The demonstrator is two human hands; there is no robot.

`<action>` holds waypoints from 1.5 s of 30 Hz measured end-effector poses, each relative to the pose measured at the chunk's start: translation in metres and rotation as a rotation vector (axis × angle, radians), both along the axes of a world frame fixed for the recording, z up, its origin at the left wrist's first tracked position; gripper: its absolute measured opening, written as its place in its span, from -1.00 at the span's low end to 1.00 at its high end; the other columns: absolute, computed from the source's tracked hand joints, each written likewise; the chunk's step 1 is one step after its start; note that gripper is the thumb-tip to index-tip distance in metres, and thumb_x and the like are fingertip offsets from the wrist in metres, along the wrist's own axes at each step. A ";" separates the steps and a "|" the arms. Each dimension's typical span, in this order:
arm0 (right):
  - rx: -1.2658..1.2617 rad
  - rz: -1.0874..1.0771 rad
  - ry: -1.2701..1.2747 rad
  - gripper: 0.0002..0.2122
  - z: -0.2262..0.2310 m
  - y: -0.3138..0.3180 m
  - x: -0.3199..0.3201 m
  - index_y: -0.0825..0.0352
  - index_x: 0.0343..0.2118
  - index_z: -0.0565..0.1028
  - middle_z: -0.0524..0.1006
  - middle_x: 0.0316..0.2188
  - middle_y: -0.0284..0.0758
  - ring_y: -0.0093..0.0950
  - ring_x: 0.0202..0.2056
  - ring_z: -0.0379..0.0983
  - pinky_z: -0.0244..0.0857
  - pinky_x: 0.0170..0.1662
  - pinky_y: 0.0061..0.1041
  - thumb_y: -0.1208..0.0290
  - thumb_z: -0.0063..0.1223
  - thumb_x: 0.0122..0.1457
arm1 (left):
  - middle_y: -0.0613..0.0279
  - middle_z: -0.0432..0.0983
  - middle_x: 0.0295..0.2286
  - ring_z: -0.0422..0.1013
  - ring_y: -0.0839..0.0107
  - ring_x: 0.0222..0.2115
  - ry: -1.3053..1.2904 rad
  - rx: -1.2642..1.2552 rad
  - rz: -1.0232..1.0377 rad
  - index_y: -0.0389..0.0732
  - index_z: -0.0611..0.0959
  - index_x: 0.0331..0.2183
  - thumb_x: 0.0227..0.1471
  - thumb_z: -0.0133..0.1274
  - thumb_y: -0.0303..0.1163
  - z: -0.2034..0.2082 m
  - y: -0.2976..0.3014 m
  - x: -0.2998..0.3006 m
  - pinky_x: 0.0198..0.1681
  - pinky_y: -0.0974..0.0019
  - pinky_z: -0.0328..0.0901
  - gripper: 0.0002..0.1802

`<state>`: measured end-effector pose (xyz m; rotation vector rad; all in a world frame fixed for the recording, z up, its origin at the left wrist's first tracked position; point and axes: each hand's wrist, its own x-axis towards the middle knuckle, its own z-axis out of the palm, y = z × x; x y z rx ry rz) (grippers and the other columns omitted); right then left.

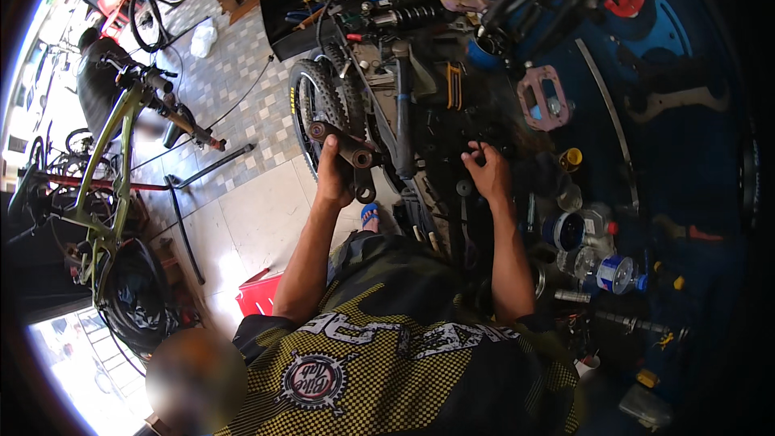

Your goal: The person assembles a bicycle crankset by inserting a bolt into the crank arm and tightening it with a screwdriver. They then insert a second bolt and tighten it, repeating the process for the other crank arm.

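Note:
My left hand (332,180) is closed around a dark metal part with round bored ends, which looks like a bike suspension linkage (352,150). The thumb presses on its near side, and the other fingers are mostly behind it. Over the cluttered dark workbench, my right hand (489,176) has its fingers curled in toward the thumb. Whatever they may hold is too small to make out. Just beyond the linkage stands a knobby bicycle tyre (305,97). Between my hands, a grey tube-like bar (403,113) lies along the bench edge.
Pink platform pedals (542,98) and a yellow-orange folding tool (454,86) are on the right side. Plastic bottles (615,273) stand near my right forearm. A green bike frame (121,169) is at left, with a seated person (101,85) behind it. A red box (257,294) is on the floor.

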<state>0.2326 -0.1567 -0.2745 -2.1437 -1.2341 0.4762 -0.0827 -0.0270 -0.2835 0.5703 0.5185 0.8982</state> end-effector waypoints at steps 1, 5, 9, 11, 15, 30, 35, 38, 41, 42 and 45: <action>-0.003 -0.038 -0.004 -0.60 0.002 -0.003 0.009 0.30 0.04 0.60 0.64 -0.25 -0.17 -0.16 -0.20 0.61 0.46 -0.10 -0.21 0.26 0.34 0.18 | 0.04 0.65 -0.21 0.57 0.25 -0.15 0.008 -0.009 0.018 -0.22 0.61 -0.11 0.22 0.03 0.34 -0.001 0.000 0.001 0.03 0.17 0.41 -0.28; 0.009 -0.108 -0.180 -0.68 -0.001 -0.016 0.031 0.30 0.04 0.55 0.65 -0.28 -0.15 -0.08 -0.23 0.61 0.47 -0.11 -0.16 0.32 0.21 0.27 | 0.03 0.66 -0.21 0.57 0.24 -0.17 0.046 -0.018 0.030 -0.19 0.61 -0.10 0.18 0.03 0.39 -0.005 -0.002 -0.003 -0.03 0.19 0.43 -0.24; -0.135 -0.146 -0.272 -0.70 -0.016 -0.026 0.047 0.29 0.05 0.52 0.64 -0.21 -0.13 -0.04 -0.14 0.58 0.46 -0.09 -0.10 0.32 0.14 0.31 | -0.01 0.66 -0.20 0.59 0.21 -0.23 0.102 -0.033 0.069 -0.19 0.61 -0.08 0.19 0.00 0.42 -0.005 -0.006 -0.003 -0.19 0.20 0.48 -0.21; -0.131 -0.134 -0.362 -0.72 -0.017 -0.029 0.046 0.27 0.01 0.54 0.62 -0.17 -0.14 -0.05 -0.08 0.54 0.44 -0.05 -0.11 0.32 0.17 0.29 | -0.02 0.66 -0.20 0.60 0.19 -0.21 0.110 -0.007 0.051 -0.20 0.60 -0.08 0.19 -0.01 0.42 -0.003 -0.007 -0.005 -0.18 0.17 0.49 -0.21; -0.055 -0.061 -0.472 -0.73 -0.002 -0.014 0.038 0.21 -0.02 0.58 0.59 -0.13 -0.19 -0.08 -0.01 0.47 0.41 0.02 -0.13 0.34 0.23 0.24 | -0.02 0.66 -0.21 0.62 0.16 -0.23 0.126 0.013 0.049 -0.21 0.58 -0.08 0.20 -0.03 0.42 -0.001 -0.008 -0.008 -0.21 0.14 0.52 -0.20; 0.283 0.180 0.662 -0.69 -0.002 0.040 0.032 0.24 0.09 0.55 0.60 -0.04 -0.34 -0.44 -0.01 0.52 0.41 0.02 -0.38 0.47 0.23 0.29 | 0.01 0.66 -0.22 0.61 0.27 -0.29 0.188 0.028 0.022 -0.20 0.58 -0.08 0.14 -0.01 0.48 0.005 -0.010 -0.002 -0.35 0.24 0.52 -0.15; 0.593 0.260 1.457 -0.65 0.045 0.018 -0.002 0.36 0.16 0.47 0.60 -0.03 -0.21 -0.40 -0.01 0.54 0.44 0.02 -0.43 0.56 0.16 0.33 | 0.00 0.65 -0.23 0.60 0.26 -0.25 0.134 -0.022 -0.030 -0.21 0.59 -0.09 0.14 0.01 0.46 0.008 -0.010 0.009 -0.31 0.24 0.51 -0.17; 0.624 0.325 1.518 -0.65 0.053 0.015 -0.009 0.35 0.14 0.47 0.60 -0.02 -0.13 -0.33 0.00 0.54 0.45 0.04 -0.38 0.58 0.18 0.30 | 0.00 0.65 -0.23 0.59 0.22 -0.21 0.102 -0.013 -0.053 -0.22 0.60 -0.11 0.14 0.02 0.44 0.009 -0.010 0.017 -0.21 0.20 0.50 -0.18; 0.627 0.370 1.497 -0.66 0.064 0.014 -0.015 0.36 0.12 0.48 0.60 -0.02 -0.10 -0.33 -0.02 0.54 0.45 0.05 -0.37 0.59 0.18 0.29 | -0.01 0.65 -0.24 0.58 0.19 -0.19 0.078 0.022 -0.063 -0.23 0.60 -0.12 0.13 0.03 0.44 0.015 -0.011 0.022 -0.11 0.17 0.47 -0.17; 0.630 0.384 1.487 -0.66 0.066 0.014 -0.016 0.36 0.11 0.48 0.60 -0.02 -0.09 -0.33 -0.02 0.54 0.45 0.04 -0.37 0.60 0.18 0.28 | -0.01 0.65 -0.24 0.58 0.19 -0.19 0.072 0.030 -0.065 -0.24 0.60 -0.13 0.13 0.04 0.44 0.017 -0.011 0.023 -0.09 0.16 0.46 -0.17; 0.639 0.417 1.472 -0.67 0.071 0.013 -0.018 0.36 0.10 0.48 0.60 -0.02 -0.08 -0.33 -0.03 0.54 0.44 0.04 -0.37 0.60 0.18 0.28 | -0.02 0.65 -0.25 0.57 0.20 -0.20 0.084 0.049 -0.062 -0.24 0.60 -0.14 0.13 0.03 0.45 0.019 -0.011 0.022 -0.10 0.17 0.45 -0.17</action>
